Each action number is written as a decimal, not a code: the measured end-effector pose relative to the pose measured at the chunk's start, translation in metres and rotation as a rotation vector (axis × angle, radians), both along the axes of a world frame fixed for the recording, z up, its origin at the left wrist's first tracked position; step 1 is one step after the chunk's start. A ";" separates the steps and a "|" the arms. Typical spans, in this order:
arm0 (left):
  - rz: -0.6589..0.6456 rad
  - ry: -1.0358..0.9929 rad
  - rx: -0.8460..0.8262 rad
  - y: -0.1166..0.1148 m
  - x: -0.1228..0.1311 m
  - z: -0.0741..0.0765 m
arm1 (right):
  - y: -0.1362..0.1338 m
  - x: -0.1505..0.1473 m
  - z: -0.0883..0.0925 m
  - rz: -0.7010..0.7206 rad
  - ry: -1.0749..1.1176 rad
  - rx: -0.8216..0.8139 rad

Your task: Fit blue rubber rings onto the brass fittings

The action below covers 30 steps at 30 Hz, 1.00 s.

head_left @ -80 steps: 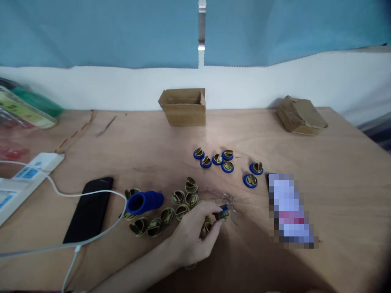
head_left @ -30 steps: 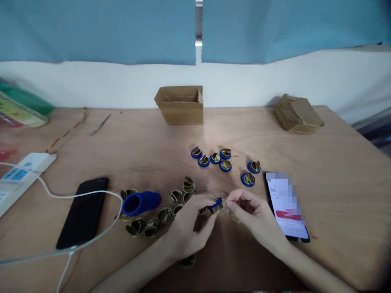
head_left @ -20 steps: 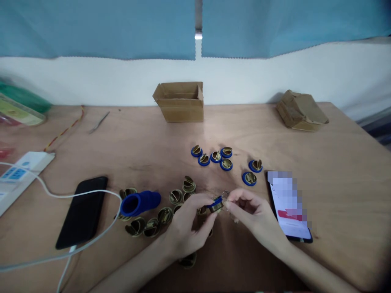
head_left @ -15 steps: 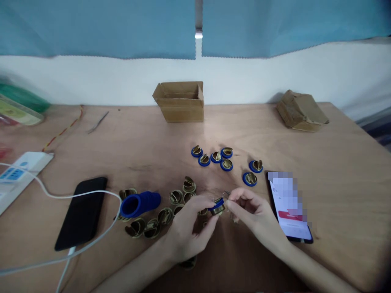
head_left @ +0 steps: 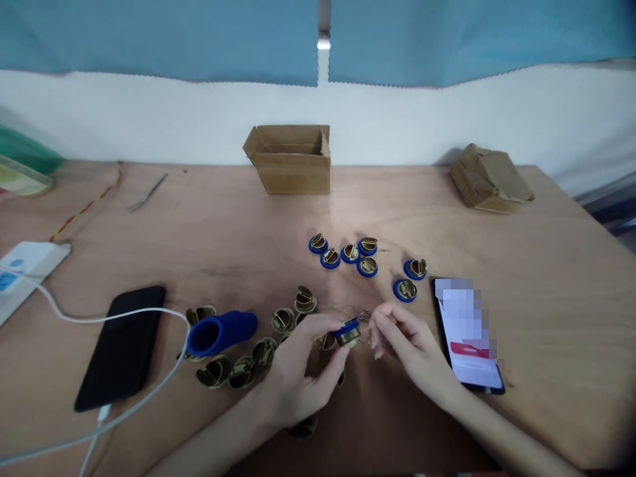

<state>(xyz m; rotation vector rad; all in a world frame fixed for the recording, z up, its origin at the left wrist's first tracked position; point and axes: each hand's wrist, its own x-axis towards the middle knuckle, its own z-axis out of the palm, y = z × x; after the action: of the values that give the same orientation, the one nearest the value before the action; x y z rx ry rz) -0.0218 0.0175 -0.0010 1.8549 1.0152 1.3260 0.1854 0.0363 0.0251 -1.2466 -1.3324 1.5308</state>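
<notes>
My left hand (head_left: 303, 368) pinches a small brass cap with a blue ring (head_left: 348, 330) between thumb and fingers, just above the wooden table (head_left: 238, 225). My right hand (head_left: 405, 344) is right beside it, fingers curled and pinched at the cap's right side, on something thin I cannot make out. Bare brass caps (head_left: 238, 368) lie in a loose pile to the left, around a blue ribbed tube (head_left: 221, 331). Several caps fitted with blue rings (head_left: 348, 253) sit farther back, two more (head_left: 411, 278) to their right.
A lit phone (head_left: 470, 338) lies right of my right hand. A dark phone (head_left: 119, 346) with a white cable (head_left: 124, 311) lies left. An open cardboard box (head_left: 288, 159) and a crumpled one (head_left: 489, 179) stand at the back. A power strip (head_left: 24, 265) is far left.
My right hand came in from the right and joined the left at the blue-ringed cap. The left hand lifted the cap slightly. The view drifted a little.
</notes>
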 end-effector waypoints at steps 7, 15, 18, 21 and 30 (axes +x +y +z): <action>0.017 -0.014 -0.074 0.004 0.003 0.004 | -0.010 -0.004 -0.004 -0.030 -0.154 0.280; -0.043 -0.067 -0.093 0.004 0.004 0.006 | -0.011 -0.003 -0.006 0.081 -0.234 0.483; -0.005 -0.091 -0.123 0.002 0.006 0.004 | -0.011 -0.004 -0.009 0.075 -0.250 0.499; 0.026 -0.105 -0.157 -0.001 0.008 0.002 | -0.014 -0.005 -0.012 0.056 -0.271 0.510; -0.043 0.054 -0.019 -0.003 0.007 -0.002 | -0.018 -0.006 -0.014 0.064 -0.326 0.599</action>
<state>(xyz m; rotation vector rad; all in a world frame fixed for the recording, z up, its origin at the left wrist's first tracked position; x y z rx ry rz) -0.0145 0.0145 -0.0027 1.8964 1.0067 1.2439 0.1795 0.0187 0.0113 -1.0873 -1.8787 0.8728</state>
